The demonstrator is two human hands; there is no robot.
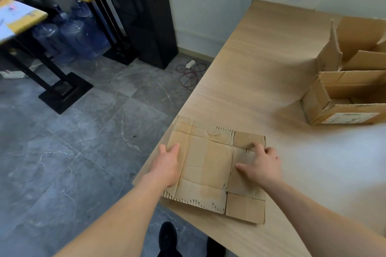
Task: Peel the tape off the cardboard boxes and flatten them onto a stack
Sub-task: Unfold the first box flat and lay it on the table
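Observation:
A flattened brown cardboard box (211, 165) lies on the corner of the wooden table (261, 73), its left edge overhanging a little. My left hand (167, 165) grips that left edge, fingers curled over it. My right hand (261, 165) rests flat on the right part of the cardboard with fingers spread, pressing down. Two open cardboard boxes stand at the far right: a nearer one (342, 100) with a label on its side, and a taller one (355, 46) behind it with flaps up.
The table's left edge runs diagonally, with grey tiled floor (83, 142) beyond it. My dark shoes (169, 240) show below. Water jugs (71, 37), black table legs, a black cabinet (146, 16) and a coiled cable (191, 75) are at the left back.

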